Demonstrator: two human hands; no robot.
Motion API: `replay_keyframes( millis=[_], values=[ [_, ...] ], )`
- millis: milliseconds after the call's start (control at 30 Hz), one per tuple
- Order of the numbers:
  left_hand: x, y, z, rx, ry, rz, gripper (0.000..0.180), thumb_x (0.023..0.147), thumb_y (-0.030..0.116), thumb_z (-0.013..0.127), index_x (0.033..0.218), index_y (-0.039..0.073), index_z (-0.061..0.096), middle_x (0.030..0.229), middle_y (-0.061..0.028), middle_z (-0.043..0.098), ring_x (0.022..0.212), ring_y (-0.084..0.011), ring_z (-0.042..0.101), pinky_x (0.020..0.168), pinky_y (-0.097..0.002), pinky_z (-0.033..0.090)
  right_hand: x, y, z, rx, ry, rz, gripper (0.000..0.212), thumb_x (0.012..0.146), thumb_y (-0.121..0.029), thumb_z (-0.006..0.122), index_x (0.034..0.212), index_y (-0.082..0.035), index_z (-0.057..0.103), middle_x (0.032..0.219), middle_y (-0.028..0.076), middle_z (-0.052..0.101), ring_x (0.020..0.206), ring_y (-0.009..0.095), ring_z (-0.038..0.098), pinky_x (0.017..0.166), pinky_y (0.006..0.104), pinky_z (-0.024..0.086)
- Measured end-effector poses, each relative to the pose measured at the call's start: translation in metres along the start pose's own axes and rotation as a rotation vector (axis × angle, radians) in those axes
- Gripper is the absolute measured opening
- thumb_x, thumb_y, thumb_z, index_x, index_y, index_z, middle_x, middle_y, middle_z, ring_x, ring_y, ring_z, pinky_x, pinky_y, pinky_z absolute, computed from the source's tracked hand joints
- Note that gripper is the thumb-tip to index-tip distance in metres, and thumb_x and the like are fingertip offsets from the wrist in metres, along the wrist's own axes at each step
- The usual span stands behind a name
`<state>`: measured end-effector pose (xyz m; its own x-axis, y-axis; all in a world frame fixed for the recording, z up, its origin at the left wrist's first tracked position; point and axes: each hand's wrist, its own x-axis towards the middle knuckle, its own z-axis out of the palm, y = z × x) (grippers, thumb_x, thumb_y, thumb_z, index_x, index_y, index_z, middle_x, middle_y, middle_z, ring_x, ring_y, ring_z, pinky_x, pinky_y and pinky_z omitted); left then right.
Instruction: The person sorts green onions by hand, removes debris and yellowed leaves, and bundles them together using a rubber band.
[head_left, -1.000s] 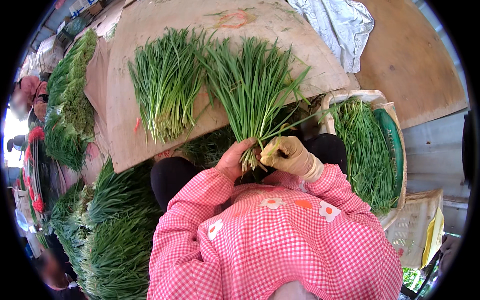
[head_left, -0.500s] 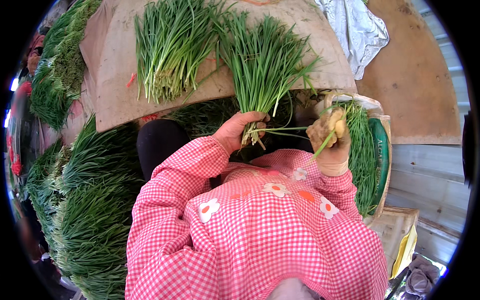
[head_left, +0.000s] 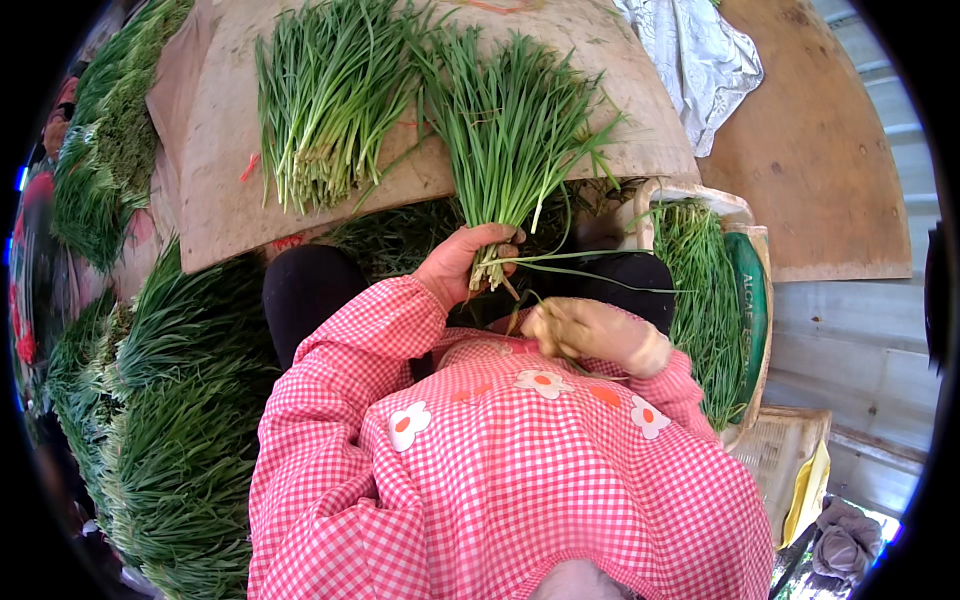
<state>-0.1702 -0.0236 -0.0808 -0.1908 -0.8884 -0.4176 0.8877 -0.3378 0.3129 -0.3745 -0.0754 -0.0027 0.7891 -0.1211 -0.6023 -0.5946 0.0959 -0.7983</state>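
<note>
Wooden board (head_left: 222, 190); left fingers (head_left: 509, 252) wrapped round green bunch (head_left: 505, 150).

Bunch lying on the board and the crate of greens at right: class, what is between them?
In the head view, the leafy green bunch gripped by the left hand, over part of the board.
</note>
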Motion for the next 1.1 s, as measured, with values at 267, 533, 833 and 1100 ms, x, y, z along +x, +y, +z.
replay_keyframes(
  millis=[267,533,833,1100],
  values=[
    [0.006,-0.003,-0.012,-0.017,-0.020,0.000,0.022,0.084,0.013,0.058,0.097,-0.005,0.057,0.078,-0.0066,0.060,0.063,-0.0123,0.057,0.058,-0.0265,0.050,0.050,0.019,-0.005,1.180,0.504,-0.274,0.015,0.091,-0.022,0.054,0.096,-0.008,0.058,0.079,-0.003,0.054,0.058,0.005,0.043,0.052,0.0196,0.036],
    [0.006,-0.005,-0.011,0.068,0.012,0.003,0.029,0.084,0.024,0.061,0.097,-0.003,0.058,0.073,-0.0075,0.061,0.063,-0.0152,0.057,0.058,-0.0276,0.051,0.046,-0.040,-0.043,0.286,0.683,-0.368,0.011,0.081,-0.015,0.064,0.081,-0.007,0.057,0.066,-0.004,0.052,0.052,0.004,0.043,0.048,0.0195,0.035],
    [0.012,-0.008,-0.010,0.182,-0.017,0.040,0.027,0.080,0.018,0.066,0.101,0.008,0.054,0.084,-0.0053,0.060,0.063,-0.0128,0.056,0.053,-0.0274,0.050,0.094,-0.047,-0.047,0.234,0.616,-0.425,0.024,0.082,-0.022,0.067,0.092,-0.006,0.053,0.073,0.000,0.056,0.055,0.007,0.049,0.050,0.0205,0.041],
    [0.015,-0.010,-0.008,0.154,-0.002,0.028,0.023,0.078,0.013,0.066,0.097,0.006,0.055,0.078,-0.0039,0.059,0.059,-0.0119,0.055,0.052,-0.0256,0.049,0.059,0.000,-0.029,0.299,0.673,-0.201,0.033,0.086,-0.038,0.059,0.084,-0.005,0.053,0.067,0.002,0.053,0.050,0.006,0.045,0.046,0.0189,0.038]
  ],
)
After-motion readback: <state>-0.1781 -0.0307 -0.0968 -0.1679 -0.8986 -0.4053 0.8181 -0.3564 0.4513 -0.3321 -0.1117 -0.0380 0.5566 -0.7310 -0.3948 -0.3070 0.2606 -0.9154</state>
